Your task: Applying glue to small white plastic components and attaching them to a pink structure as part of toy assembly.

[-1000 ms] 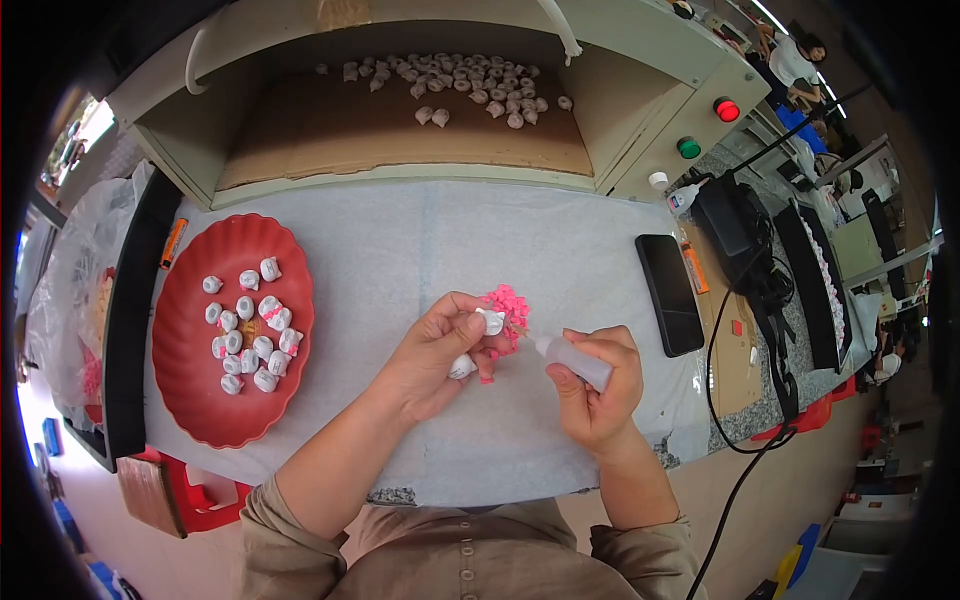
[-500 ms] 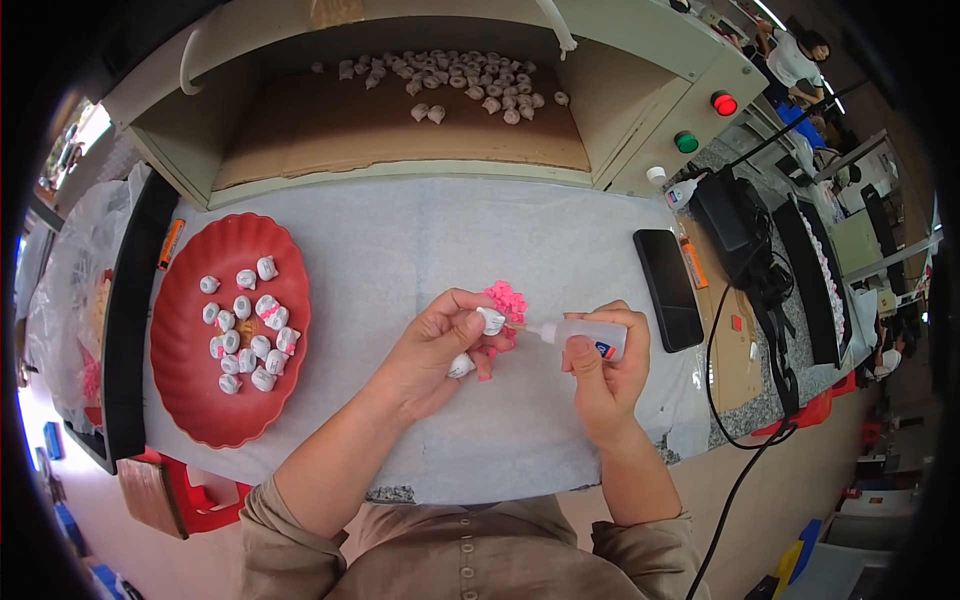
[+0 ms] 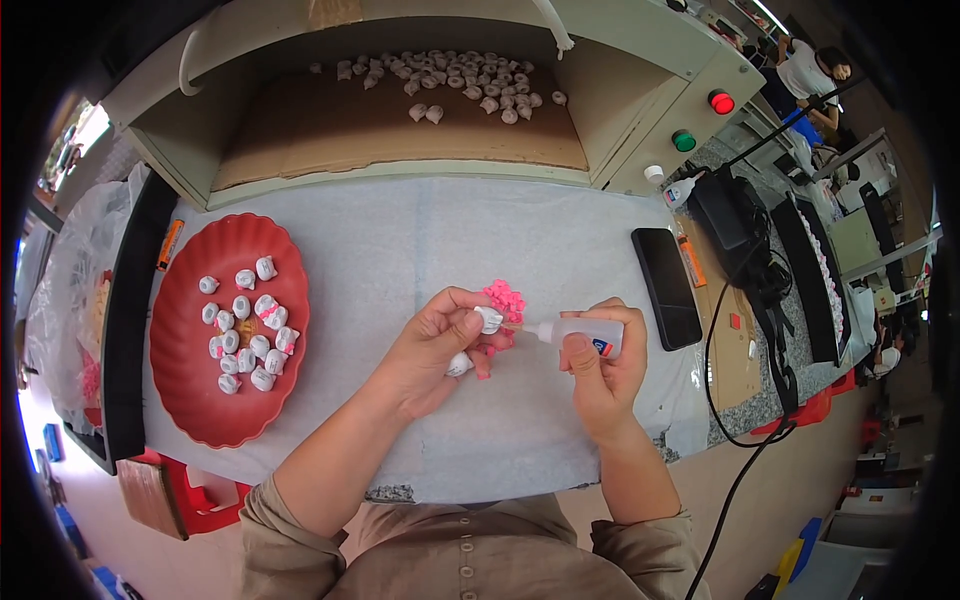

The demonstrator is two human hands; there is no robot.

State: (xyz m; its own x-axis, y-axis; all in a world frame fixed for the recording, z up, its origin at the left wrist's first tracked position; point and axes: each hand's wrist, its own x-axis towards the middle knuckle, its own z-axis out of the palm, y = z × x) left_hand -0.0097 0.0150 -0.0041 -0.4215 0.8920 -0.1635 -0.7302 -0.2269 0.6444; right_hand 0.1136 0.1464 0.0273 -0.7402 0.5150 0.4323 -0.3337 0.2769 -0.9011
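Observation:
Between thumb and forefinger my left hand (image 3: 432, 352) pinches a small white figurine (image 3: 488, 320). A second white figurine (image 3: 460, 364) is tucked against its lower fingers, along with a bit of pink. My right hand (image 3: 608, 375) is wrapped round a clear glue bottle (image 3: 590, 338), tipped sideways so its nozzle points left and meets or nearly meets the pinched figurine. Just beyond my left fingertips lies a pile of small pink pieces (image 3: 506, 298) on the white-covered table (image 3: 360, 250). A red scalloped plate (image 3: 180, 370) to the left carries several white figurines, some with pink parts.
At the back stands a box-like machine (image 3: 400, 172) with many white figurines on its cardboard floor. To the right are a black phone (image 3: 667, 288), another small bottle (image 3: 680, 190), and a black device with cables (image 3: 735, 215). A black tray (image 3: 125, 330) edges the left side.
The bottle and my right hand have shifted very slightly left. My left hand keeps its hold on the figurines. A person in the far right background has moved.

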